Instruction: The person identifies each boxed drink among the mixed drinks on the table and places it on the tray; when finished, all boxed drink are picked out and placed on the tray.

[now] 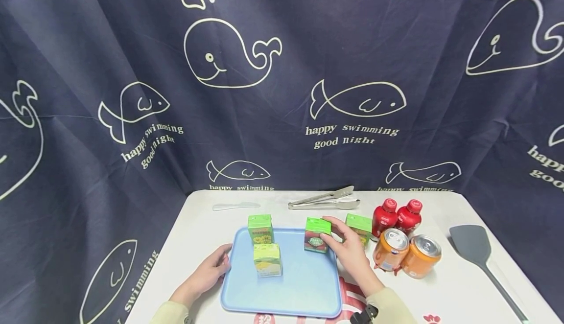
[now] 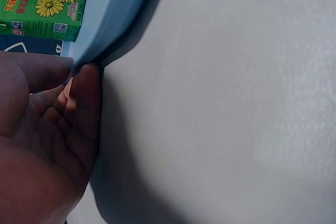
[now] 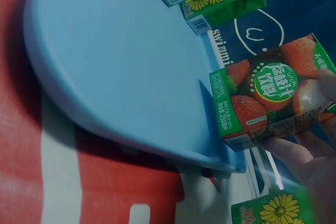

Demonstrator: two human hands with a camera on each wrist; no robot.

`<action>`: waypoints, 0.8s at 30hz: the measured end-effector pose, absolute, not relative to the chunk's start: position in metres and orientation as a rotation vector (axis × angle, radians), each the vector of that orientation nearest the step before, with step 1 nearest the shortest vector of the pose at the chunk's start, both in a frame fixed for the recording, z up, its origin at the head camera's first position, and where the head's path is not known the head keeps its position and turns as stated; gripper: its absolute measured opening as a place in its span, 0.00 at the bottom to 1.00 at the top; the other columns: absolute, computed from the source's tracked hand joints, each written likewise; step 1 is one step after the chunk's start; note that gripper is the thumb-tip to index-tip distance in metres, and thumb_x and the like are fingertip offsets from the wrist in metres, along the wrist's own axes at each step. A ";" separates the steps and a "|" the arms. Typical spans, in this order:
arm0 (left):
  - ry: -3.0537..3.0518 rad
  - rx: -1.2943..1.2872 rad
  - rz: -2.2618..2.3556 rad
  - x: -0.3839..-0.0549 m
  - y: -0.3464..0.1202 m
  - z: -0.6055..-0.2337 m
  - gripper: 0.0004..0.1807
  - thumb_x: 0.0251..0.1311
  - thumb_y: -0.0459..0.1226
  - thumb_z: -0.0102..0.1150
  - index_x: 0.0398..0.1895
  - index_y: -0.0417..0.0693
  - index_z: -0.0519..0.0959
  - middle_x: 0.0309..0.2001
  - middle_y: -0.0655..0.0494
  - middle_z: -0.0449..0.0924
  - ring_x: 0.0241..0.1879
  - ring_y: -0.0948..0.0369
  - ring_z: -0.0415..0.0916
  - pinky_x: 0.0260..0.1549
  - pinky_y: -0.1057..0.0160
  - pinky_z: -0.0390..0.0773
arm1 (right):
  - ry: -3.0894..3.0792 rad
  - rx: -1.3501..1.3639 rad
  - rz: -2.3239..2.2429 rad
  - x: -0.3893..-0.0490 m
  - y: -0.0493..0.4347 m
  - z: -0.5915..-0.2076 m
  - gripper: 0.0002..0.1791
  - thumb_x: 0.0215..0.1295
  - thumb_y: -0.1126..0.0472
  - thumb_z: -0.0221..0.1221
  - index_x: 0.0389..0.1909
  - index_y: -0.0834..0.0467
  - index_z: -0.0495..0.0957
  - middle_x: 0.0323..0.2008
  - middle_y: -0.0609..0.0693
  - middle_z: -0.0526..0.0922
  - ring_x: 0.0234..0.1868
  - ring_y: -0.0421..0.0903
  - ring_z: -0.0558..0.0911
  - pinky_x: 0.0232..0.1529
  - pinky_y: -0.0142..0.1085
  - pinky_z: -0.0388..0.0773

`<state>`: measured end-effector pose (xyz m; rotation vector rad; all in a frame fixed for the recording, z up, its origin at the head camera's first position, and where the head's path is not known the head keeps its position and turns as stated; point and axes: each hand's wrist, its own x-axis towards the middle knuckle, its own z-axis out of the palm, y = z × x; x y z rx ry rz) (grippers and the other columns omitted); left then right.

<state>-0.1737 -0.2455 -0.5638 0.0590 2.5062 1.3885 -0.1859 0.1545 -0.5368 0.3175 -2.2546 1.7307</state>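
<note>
A blue tray (image 1: pixel 304 285) lies on the white table. At its left rim, my left hand (image 1: pixel 210 269) pinches the edge between thumb and fingers, as the left wrist view shows. My right hand (image 1: pixel 350 249) grips a litchi juice box (image 3: pixel 268 90) by its upper part, over the back right of the tray. Toward the tray's back left stands a green chrysanthemum drink box (image 1: pixel 260 229). In front of it is a yellow-green drink box (image 1: pixel 267 261). Another green chrysanthemum box (image 1: pixel 360 225) stands beyond the tray's right edge, partly behind my right hand.
Two red bottles (image 1: pixel 388 216) stand right of the tray, with two orange cans (image 1: pixel 391 249) before them. A grey spatula (image 1: pixel 473 245) lies farther right. Metal tongs (image 1: pixel 326 200) and a pale knife (image 1: pixel 235 206) lie along the back, before a dark patterned curtain (image 1: pixel 282 118).
</note>
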 end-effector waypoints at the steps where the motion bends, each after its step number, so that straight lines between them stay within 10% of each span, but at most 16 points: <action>1: 2.508 0.061 1.386 -0.174 -0.245 -0.564 0.31 0.72 0.33 0.56 0.76 0.38 0.66 0.68 0.38 0.73 0.67 0.38 0.71 0.57 0.43 0.79 | -2.254 0.319 1.733 -0.187 0.154 -0.537 0.25 0.65 0.68 0.71 0.63 0.59 0.81 0.61 0.56 0.83 0.63 0.55 0.80 0.59 0.30 0.77; 11: 2.505 0.071 1.384 -0.173 -0.246 -0.562 0.31 0.73 0.34 0.56 0.77 0.37 0.65 0.63 0.41 0.76 0.67 0.38 0.71 0.59 0.42 0.78 | -2.285 0.298 1.742 -0.195 0.145 -0.542 0.25 0.66 0.65 0.71 0.63 0.59 0.81 0.61 0.51 0.83 0.65 0.54 0.79 0.68 0.55 0.71; 24: 2.517 0.063 1.378 -0.174 -0.247 -0.565 0.31 0.72 0.34 0.57 0.77 0.39 0.66 0.69 0.36 0.72 0.70 0.35 0.66 0.62 0.37 0.73 | -2.263 0.368 1.757 -0.203 0.136 -0.545 0.24 0.69 0.64 0.69 0.65 0.56 0.80 0.64 0.50 0.81 0.66 0.54 0.79 0.67 0.55 0.72</action>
